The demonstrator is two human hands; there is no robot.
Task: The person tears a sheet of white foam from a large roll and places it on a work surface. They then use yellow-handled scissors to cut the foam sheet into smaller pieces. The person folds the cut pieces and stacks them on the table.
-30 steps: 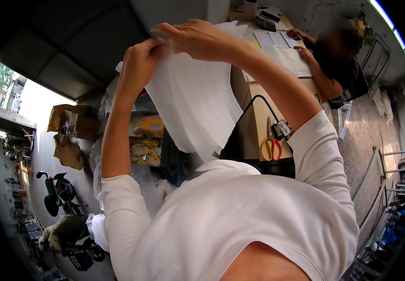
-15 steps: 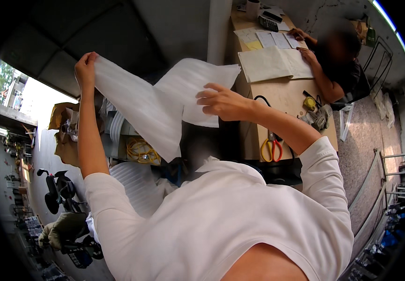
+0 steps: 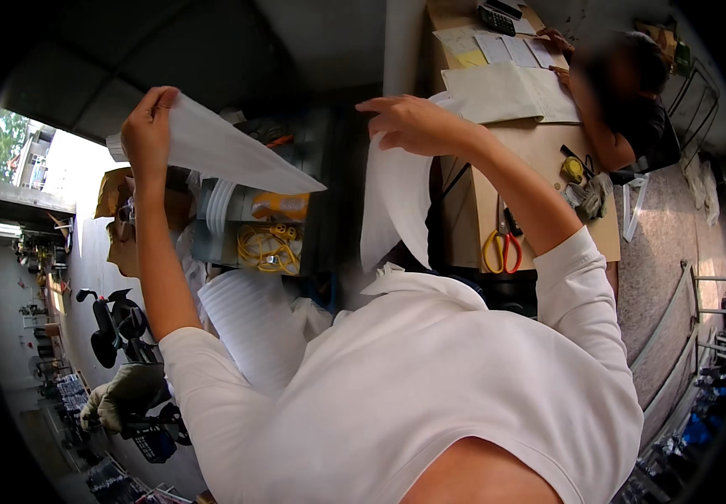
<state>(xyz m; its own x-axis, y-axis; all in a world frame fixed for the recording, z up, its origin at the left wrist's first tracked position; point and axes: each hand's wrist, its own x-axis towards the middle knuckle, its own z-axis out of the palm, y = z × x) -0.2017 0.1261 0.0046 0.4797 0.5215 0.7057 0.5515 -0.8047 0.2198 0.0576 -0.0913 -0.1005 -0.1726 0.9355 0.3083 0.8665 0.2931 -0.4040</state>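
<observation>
My left hand (image 3: pixel 149 122), raised at the left, is closed on the top corner of a white foam sheet (image 3: pixel 228 147). That piece tapers to a point toward the middle. Across a dark gap hangs a second white foam sheet (image 3: pixel 396 197), draped below my right hand (image 3: pixel 417 124). My right hand's index finger points left, while its other fingers are bent and seem to grip this piece, though the contact is partly hidden. Below my left arm stands a ribbed white foam roll (image 3: pixel 249 323).
Red-and-yellow-handled scissors (image 3: pixel 502 248), a tape measure (image 3: pixel 573 170), and an open book (image 3: pixel 505 92) lie on the wooden desk (image 3: pixel 514 160). A co-worker (image 3: pixel 615 109) sits behind it. A yellow cable (image 3: pixel 269 249) rests in a shelf; a scooter (image 3: pixel 115 323) stands left.
The white foam, earlier one spread shape between my hands, now shows as two separate pieces. My right hand has moved up and slightly right; the left piece swung up.
</observation>
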